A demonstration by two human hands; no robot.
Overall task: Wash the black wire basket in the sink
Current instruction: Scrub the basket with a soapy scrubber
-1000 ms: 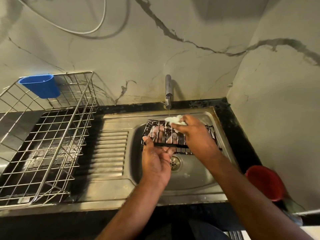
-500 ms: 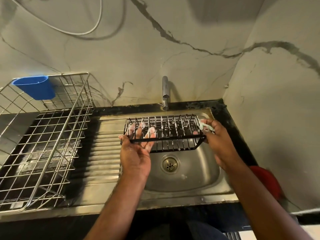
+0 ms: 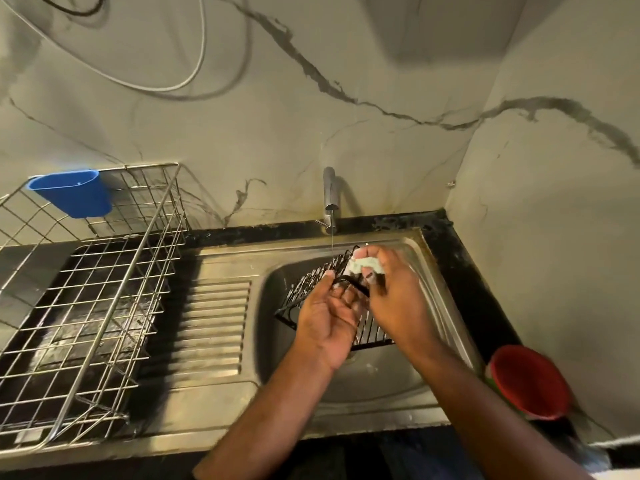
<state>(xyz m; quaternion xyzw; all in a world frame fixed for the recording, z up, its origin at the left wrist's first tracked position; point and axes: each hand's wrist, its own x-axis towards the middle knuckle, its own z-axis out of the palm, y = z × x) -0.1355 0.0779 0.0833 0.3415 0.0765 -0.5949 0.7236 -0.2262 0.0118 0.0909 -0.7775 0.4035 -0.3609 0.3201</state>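
Over the steel sink bowl at centre-right of the frame, the black wire basket, thin glossy rods, is tilted under the tap's thin stream, the left hand curled around its rim, the right hand pinching a pale cloth against it.

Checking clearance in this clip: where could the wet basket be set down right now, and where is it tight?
The ribbed drainboard between the steel dish rack and the sink bowl is bare. The rack looks empty apart from the blue cup on its rim. The bowl is crowded: the black wire basket, left hand and right hand fill it. A red container takes the right counter.
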